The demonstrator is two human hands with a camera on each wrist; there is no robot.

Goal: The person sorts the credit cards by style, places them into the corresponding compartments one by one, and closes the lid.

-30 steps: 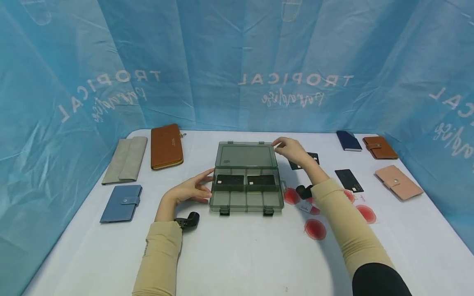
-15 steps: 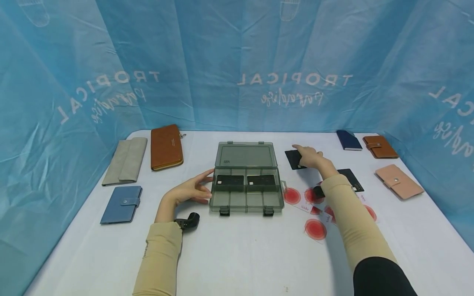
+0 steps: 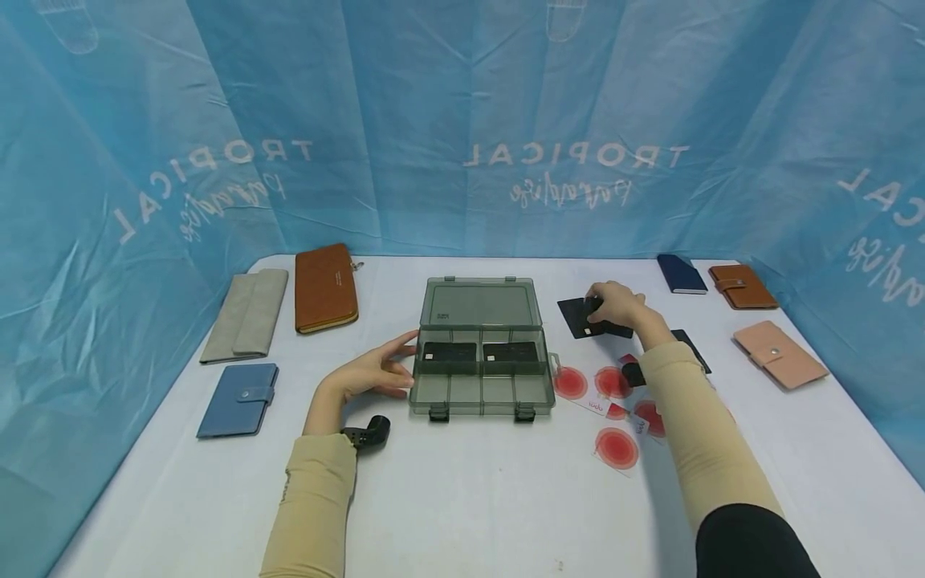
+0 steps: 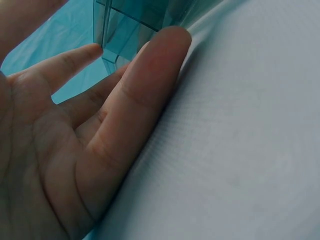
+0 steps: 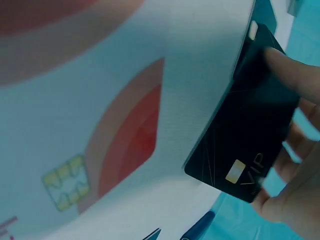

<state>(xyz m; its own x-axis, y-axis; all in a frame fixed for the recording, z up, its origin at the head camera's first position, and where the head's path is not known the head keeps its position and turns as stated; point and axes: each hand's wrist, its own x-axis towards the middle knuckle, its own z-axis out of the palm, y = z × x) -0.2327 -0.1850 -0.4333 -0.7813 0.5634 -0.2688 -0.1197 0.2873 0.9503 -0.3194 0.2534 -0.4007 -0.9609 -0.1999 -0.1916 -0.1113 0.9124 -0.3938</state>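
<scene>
Your right hand [image 3: 614, 307] pinches a black card [image 3: 581, 317] to the right of the open grey box [image 3: 480, 349], close to its lid; in the right wrist view your fingers [image 5: 295, 75] are curled on the far edge of this card [image 5: 245, 135], which is tilted up from the table and shows a gold chip and the letters VIP. Your left hand [image 3: 368, 371] lies at the left side of the box with the fingers straight and relaxed, holding nothing; in the left wrist view the fingertips [image 4: 167, 42] reach the lower corner of the box [image 4: 125, 25] and the side of the hand rests on the white table [image 4: 240, 150]. Inside the box, two black cards [image 3: 480, 352] lie flat in the back compartments, one beside the other. Just to the right of the box, near its front corner, some white cards with red circles [image 3: 614, 445] lie on the table, and another black card [image 3: 690, 347] is partly hidden behind your right forearm. To the left of the box, well apart from it, there are a grey wallet [image 3: 246, 311], a brown long wallet [image 3: 323, 286] and a blue wallet [image 3: 238, 399]. Far to the right of the box you have a navy wallet [image 3: 681, 274], a brown small wallet [image 3: 742, 286] and a pink wallet [image 3: 779, 354].
</scene>
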